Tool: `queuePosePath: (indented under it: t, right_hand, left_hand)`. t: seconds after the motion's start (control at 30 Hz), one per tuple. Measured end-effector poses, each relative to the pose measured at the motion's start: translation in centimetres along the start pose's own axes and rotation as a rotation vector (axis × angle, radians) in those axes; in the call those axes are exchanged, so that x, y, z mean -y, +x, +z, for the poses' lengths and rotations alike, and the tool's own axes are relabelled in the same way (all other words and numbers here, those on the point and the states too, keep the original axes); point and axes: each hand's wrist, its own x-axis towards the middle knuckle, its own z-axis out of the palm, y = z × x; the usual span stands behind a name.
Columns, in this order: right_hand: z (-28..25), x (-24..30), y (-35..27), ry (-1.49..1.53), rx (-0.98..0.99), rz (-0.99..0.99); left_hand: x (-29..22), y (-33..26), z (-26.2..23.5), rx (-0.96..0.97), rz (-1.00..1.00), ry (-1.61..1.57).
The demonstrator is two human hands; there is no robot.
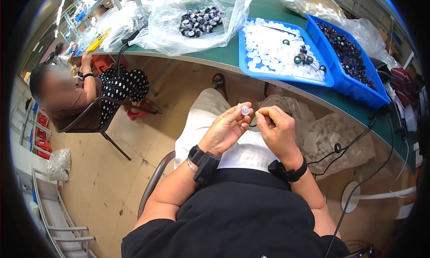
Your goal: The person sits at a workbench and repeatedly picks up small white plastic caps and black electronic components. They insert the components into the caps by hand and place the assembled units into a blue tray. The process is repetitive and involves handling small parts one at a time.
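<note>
Above my lap, my left hand pinches a small translucent white round plastic cap between thumb and fingertips, its round face turned up. Close to its right, my right hand is closed, thumb against forefinger. Something dark shows by its curled fingers, too small and covered to name. The fingertips of both hands are a short gap apart. Beyond them on the bench, a blue tray holds many similar white caps, with several dark round parts on thin wires lying on top.
A deeper blue bin of dark wired parts stands right of the tray. On the green bench, a clear bag holds black-and-white pieces. Black cables hang at right. A seated person works at left; a bag of white pieces lies under the bench.
</note>
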Motion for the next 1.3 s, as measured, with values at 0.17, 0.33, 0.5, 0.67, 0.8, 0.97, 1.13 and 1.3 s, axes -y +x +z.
queuePosePath:
  t: [0.17, 0.33, 0.5, 0.67, 0.8, 0.97, 1.13, 1.3]
  right_hand:
    - [0.1, 0.5, 0.0, 0.039, 0.02, -0.016]
    - [0.4, 0.2, -0.4, 0.026, 0.072, 0.0]
    - [0.4, 0.0, -0.5, -0.022, 0.071, 0.047]
    - [0.4, -0.2, -0.5, -0.059, 0.075, 0.101]
    - [0.3, -0.3, -0.6, -0.075, 0.089, 0.123]
    - [0.3, -0.1, -0.5, -0.061, 0.088, 0.131]
    - [0.4, -0.1, -0.5, -0.059, 0.087, 0.127]
    - [0.5, -0.2, -0.6, -0.055, 0.091, 0.129]
  left_hand:
    - [0.4, 0.6, -1.3, -0.002, -0.082, -0.075]
    - [0.4, 0.5, -1.7, 0.076, -0.147, -0.098]
    - [0.5, 0.3, -0.8, 0.04, -0.173, -0.219]
    - [0.3, 0.0, -0.2, 0.007, -0.161, -0.194]
    - [0.4, 0.1, -0.6, 0.035, -0.168, -0.197]
    - [0.5, 0.1, -0.7, 0.048, -0.174, -0.186]
    - [0.6, 0.3, -1.0, 0.064, -0.183, -0.169]
    - [0.6, 0.4, -1.2, 0.066, -0.191, -0.178]
